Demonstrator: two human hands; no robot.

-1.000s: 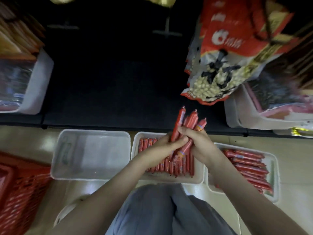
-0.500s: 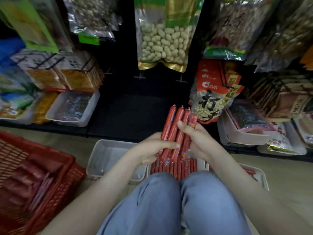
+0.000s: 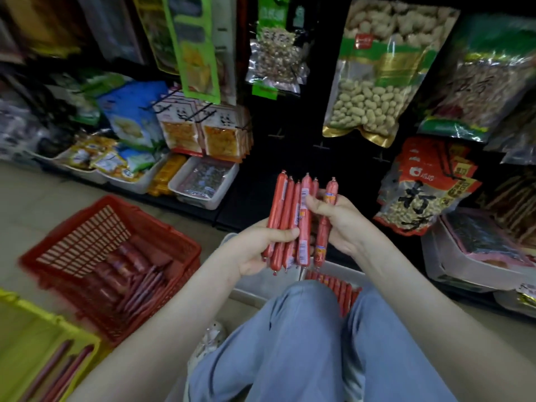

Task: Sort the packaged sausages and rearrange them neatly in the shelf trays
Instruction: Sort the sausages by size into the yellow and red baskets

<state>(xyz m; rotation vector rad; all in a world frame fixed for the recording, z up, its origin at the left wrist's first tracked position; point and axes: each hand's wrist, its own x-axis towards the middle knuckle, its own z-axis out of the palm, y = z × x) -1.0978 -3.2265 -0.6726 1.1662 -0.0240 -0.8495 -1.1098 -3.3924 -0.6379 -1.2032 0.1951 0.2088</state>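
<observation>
Basket left of sausage bundle

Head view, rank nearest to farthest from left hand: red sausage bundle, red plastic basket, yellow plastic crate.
1. red sausage bundle: gripped in the left hand.
2. red plastic basket: floor, to its left.
3. yellow plastic crate: far left, beyond the basket.

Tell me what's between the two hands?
The red sausages, upright, gripped by the left hand and right hand; the head view shows it.

Head camera looks forward and down, close over lap, facing shelves.
</observation>
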